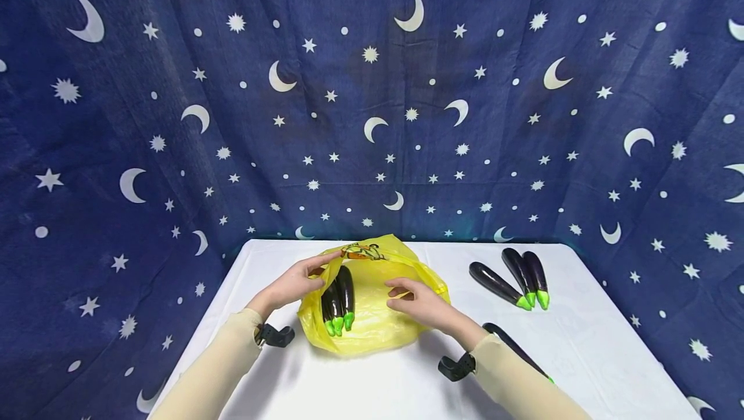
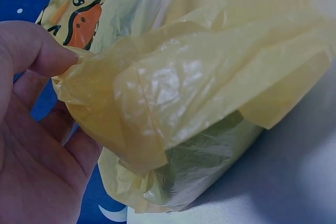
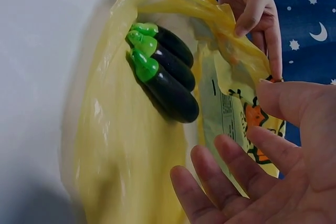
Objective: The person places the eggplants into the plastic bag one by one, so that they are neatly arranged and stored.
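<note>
One left hand (image 1: 293, 285) pinches the rim of a yellow bag (image 1: 380, 324) between thumb and fingers. The right hand (image 1: 421, 304) is positioned at the opposite side of the bag mouth, fingers extended and slightly bent, thumb spread apart, gripping nothing. The bag rests on the table (image 1: 354, 391), mouth open toward the person; a printed figure (image 1: 363, 251) with orange areas shows near the top. Three bagged eggplants (image 1: 345, 291) lie side by side within, on the left-hand side, green stem ends toward the person. Outside the bag, to the right, three loose eggplants (image 1: 519, 271) form a group, stem ends near one another. A single eggplant (image 1: 514, 346) lies nearer the person, partly covered by the right forearm. A blue curtain (image 1: 325, 123) printed with moons and stars surrounds the table.
</note>
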`<state>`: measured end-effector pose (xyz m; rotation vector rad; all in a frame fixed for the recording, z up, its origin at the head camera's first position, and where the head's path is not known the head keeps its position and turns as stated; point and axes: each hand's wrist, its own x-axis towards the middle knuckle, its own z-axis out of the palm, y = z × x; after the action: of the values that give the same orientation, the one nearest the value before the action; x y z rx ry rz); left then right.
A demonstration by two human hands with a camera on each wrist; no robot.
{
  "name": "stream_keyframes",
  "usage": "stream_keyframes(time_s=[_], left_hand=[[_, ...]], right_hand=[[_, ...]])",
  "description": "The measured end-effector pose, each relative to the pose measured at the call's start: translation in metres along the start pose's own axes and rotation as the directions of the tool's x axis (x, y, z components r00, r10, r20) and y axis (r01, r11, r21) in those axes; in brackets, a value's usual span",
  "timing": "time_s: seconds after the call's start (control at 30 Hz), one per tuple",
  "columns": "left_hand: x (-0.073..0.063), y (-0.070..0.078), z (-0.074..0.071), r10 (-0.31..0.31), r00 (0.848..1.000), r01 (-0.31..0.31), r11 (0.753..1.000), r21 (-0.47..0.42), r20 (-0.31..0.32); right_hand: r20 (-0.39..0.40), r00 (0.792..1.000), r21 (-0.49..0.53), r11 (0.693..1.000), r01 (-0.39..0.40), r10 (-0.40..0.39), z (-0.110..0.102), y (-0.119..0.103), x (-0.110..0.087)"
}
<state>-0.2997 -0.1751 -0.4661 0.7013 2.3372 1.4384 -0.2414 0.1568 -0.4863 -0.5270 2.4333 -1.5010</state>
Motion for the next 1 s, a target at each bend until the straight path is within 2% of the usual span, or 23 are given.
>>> stream_keyframes(time_s=[0.17, 0.87, 1.0], left_hand=[[-0.001, 0.001, -0.001, -0.009, 1.0, 0.009, 1.0, 0.002, 0.005], [-0.001, 0.003, 0.0, -0.015, 1.0, 0.015, 1.0, 0.008, 0.005], [0.0, 0.002, 0.0, -0.003, 1.0, 0.003, 1.0, 0.014, 0.007]], right_hand=[[0.005, 1.0, -0.006, 1.0, -0.006, 0.006, -0.011, 0.002, -0.01], [-0.093, 0.993, -0.054, 0.996, 0.07, -0.075, -0.067, 0.022, -0.05], [-0.12, 0.992, -0.064, 0.997, 0.036, -0.044, -0.075, 0.024, -0.056]])
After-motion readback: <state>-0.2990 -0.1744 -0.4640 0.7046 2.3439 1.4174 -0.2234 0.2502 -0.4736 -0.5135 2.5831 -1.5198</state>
